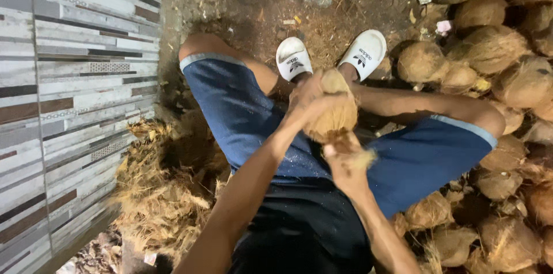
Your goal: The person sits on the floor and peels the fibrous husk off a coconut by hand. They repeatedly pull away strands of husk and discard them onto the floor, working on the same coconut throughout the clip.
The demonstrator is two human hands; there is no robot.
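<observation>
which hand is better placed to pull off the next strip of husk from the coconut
Probably the right hand: its fingers already grip loose fibre at the near end of the coconut, with room to pull toward the body. The left hand wraps the far side, steadying it.

No packages, labels, signs or screens visible.

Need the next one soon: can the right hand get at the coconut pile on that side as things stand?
Probably not yet: the right hand is gripping husk on the held coconut. The coconut pile lies beside the right knee with nothing between.
</observation>
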